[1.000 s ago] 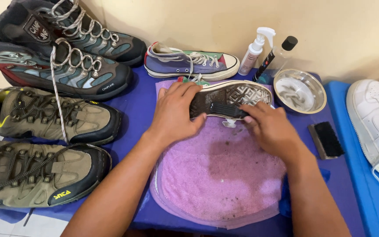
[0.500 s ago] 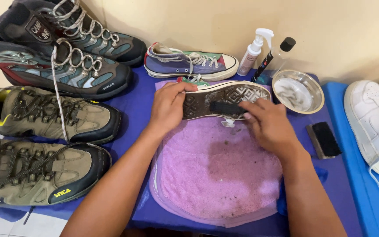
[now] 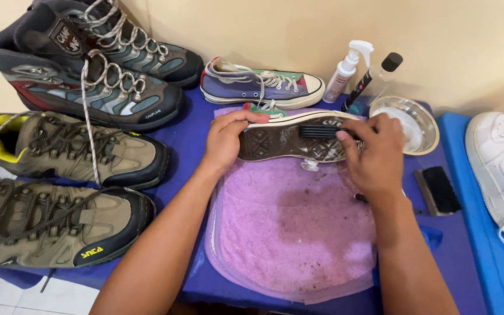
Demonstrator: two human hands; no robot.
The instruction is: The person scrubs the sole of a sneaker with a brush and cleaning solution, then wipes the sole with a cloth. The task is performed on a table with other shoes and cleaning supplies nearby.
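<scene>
My left hand [image 3: 224, 142] is clamped on the heel end of a sneaker [image 3: 290, 140] turned sole-up, thumb over its upper edge, fingers curled under. My right hand [image 3: 374, 154] is closed on a small dark brush [image 3: 320, 130], whose bristle head lies on the sole near the toe end. The sneaker sits between my hands, at the far edge of a stained pink towel [image 3: 290, 233] that spreads out beneath and toward me on the blue desk [image 3: 191, 146]. Just beyond my hands lies the matching purple sneaker [image 3: 261, 84], upright on its sole. Past my right hand stand a spray bottle [image 3: 345, 73], a dark-capped bottle [image 3: 374, 79] and a glass bowl [image 3: 427, 125]; a second brush [image 3: 438, 189] lies to its right. Hiking boots [image 3: 83, 87] are lined up off to the left of my left hand, a white shoe [image 3: 500, 166] far right
</scene>
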